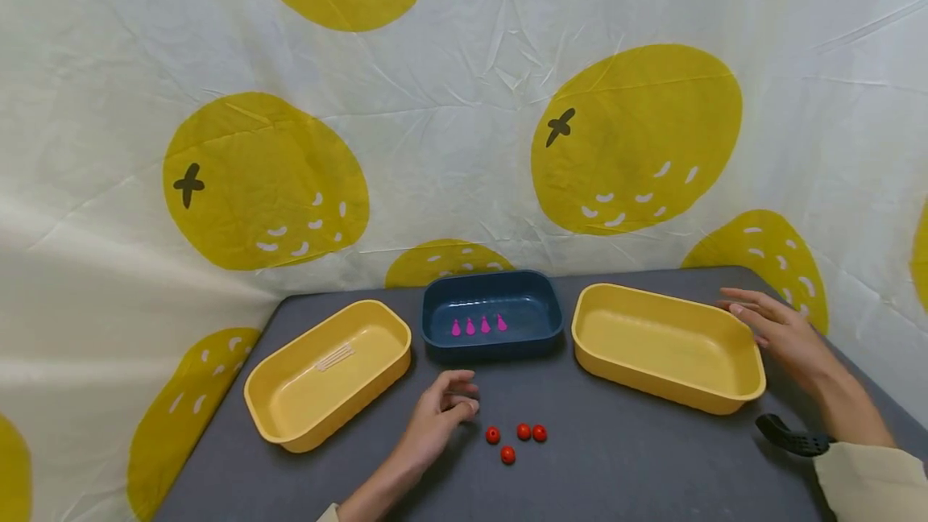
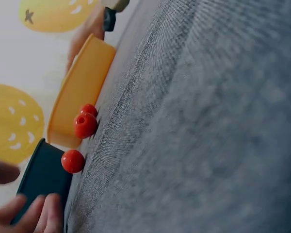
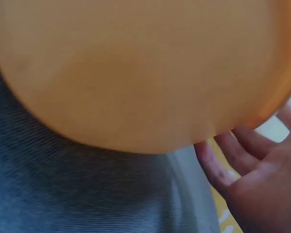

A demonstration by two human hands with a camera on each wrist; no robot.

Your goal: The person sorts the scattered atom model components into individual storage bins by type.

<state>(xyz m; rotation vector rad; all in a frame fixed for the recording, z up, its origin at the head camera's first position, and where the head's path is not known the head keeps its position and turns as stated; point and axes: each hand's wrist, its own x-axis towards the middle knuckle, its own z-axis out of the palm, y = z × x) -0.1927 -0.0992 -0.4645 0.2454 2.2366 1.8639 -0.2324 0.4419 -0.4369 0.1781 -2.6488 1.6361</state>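
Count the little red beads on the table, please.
4: a left bead, a front bead nearest the person, and, side by side on the right, an inner bead and an outer bead. Any behind the left hand would be hidden.

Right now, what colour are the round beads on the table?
Red; the beads show best in the head view, where all four are visible.

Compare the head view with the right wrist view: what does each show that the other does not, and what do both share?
Only the head view shows the left hand, four red beads, the blue tray holding four pink pieces, and the left yellow tray holding pale sticks.

Only the right wrist view shows the fine ribbed texture of the grey tabletop.

Both show the right hand, the right yellow tray, that tabletop and part of the patterned backdrop.
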